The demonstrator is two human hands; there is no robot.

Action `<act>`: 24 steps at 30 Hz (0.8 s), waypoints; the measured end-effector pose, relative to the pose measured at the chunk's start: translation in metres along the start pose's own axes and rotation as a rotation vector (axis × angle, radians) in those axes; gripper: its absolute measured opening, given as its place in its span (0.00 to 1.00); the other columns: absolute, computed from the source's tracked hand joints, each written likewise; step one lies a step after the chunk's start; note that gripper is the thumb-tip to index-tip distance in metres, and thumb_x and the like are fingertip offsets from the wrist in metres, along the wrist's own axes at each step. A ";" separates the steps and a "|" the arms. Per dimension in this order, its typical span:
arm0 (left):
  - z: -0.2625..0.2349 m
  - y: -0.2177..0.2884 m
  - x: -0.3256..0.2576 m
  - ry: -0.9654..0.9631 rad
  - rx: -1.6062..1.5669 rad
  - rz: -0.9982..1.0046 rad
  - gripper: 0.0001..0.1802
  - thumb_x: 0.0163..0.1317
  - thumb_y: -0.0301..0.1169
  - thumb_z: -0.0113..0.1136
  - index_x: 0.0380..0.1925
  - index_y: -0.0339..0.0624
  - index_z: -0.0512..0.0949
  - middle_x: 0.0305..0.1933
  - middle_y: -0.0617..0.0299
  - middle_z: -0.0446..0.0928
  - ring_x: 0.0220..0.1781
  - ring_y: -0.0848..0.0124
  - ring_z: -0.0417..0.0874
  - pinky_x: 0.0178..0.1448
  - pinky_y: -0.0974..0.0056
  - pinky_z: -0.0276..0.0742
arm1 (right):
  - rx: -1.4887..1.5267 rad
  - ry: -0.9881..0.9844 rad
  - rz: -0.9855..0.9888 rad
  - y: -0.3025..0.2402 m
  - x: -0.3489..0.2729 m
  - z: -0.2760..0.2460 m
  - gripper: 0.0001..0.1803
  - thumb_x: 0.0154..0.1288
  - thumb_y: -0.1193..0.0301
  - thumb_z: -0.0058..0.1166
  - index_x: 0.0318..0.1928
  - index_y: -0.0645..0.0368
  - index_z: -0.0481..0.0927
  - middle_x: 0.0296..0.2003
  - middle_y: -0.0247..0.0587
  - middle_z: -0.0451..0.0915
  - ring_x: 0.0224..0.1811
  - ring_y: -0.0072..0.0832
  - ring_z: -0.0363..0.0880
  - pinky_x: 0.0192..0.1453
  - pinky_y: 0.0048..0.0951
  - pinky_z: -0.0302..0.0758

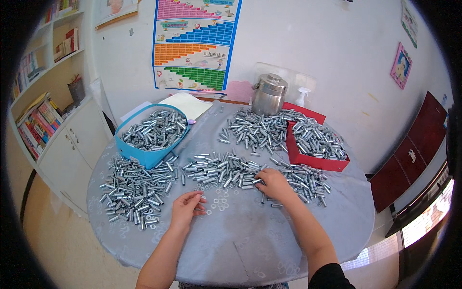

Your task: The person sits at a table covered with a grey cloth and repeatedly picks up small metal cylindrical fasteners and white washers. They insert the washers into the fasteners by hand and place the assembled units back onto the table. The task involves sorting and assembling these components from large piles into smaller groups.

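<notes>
Lying heaped across the middle of the table [269, 245], the tubes [219, 168] meet the fingertips of the right hand [272, 184] at the heap's near edge. These fingers are bent; whether they are clamped on a tube cannot be told. Washers [221, 199] lie loose between the two hands. The left hand [185, 209] is at their left edge, fingers curled; whether these pinch a washer cannot be told. More tubes fill the blue box [147, 156] at left and the red box [318, 163] at right, and lie heaped beside both. The canister [269, 96] and spray bottle [301, 98] stand at the back; the chart [195, 48] hangs on the wall [308, 38] behind.
</notes>
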State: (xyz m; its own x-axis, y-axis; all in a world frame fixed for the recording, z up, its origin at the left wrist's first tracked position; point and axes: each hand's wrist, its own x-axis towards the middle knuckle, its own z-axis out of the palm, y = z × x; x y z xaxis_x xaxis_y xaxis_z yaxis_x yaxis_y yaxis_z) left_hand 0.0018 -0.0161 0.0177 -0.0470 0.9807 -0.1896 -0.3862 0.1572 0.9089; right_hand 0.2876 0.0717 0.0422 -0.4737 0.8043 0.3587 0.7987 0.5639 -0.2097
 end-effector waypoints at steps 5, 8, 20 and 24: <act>0.001 -0.003 0.002 -0.020 0.003 -0.002 0.11 0.60 0.28 0.51 0.41 0.35 0.74 0.32 0.57 0.77 0.26 0.75 0.75 0.29 0.69 0.79 | -0.119 0.007 0.003 -0.003 0.001 0.002 0.09 0.46 0.71 0.57 0.31 0.57 0.78 0.30 0.43 0.76 0.39 0.41 0.73 0.43 0.38 0.69; 0.001 -0.005 0.001 -0.047 0.042 0.050 0.11 0.59 0.28 0.53 0.40 0.36 0.76 0.34 0.58 0.78 0.28 0.75 0.76 0.30 0.70 0.79 | -0.023 0.080 -0.018 -0.015 0.001 -0.001 0.11 0.46 0.70 0.58 0.33 0.59 0.79 0.30 0.44 0.76 0.37 0.40 0.74 0.40 0.36 0.70; 0.017 -0.016 -0.007 -0.089 0.248 0.184 0.12 0.56 0.30 0.59 0.38 0.36 0.79 0.33 0.62 0.78 0.33 0.78 0.77 0.36 0.72 0.75 | 1.046 -0.185 0.368 -0.099 -0.013 0.038 0.16 0.54 0.66 0.59 0.38 0.65 0.78 0.26 0.34 0.78 0.28 0.16 0.72 0.32 0.20 0.69; 0.017 -0.017 -0.003 -0.013 -0.048 0.062 0.11 0.56 0.29 0.58 0.38 0.35 0.78 0.33 0.61 0.77 0.31 0.75 0.77 0.35 0.70 0.78 | 0.819 -0.197 0.382 -0.101 -0.014 0.031 0.15 0.54 0.67 0.59 0.38 0.65 0.79 0.26 0.35 0.79 0.28 0.16 0.72 0.32 0.20 0.69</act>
State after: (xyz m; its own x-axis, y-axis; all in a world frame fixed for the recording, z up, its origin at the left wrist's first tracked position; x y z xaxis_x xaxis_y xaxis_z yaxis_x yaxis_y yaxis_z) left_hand 0.0246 -0.0194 0.0089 -0.0603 0.9898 -0.1288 -0.4269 0.0910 0.8997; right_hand 0.2024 0.0094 0.0302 -0.3469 0.9378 -0.0129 0.4377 0.1497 -0.8866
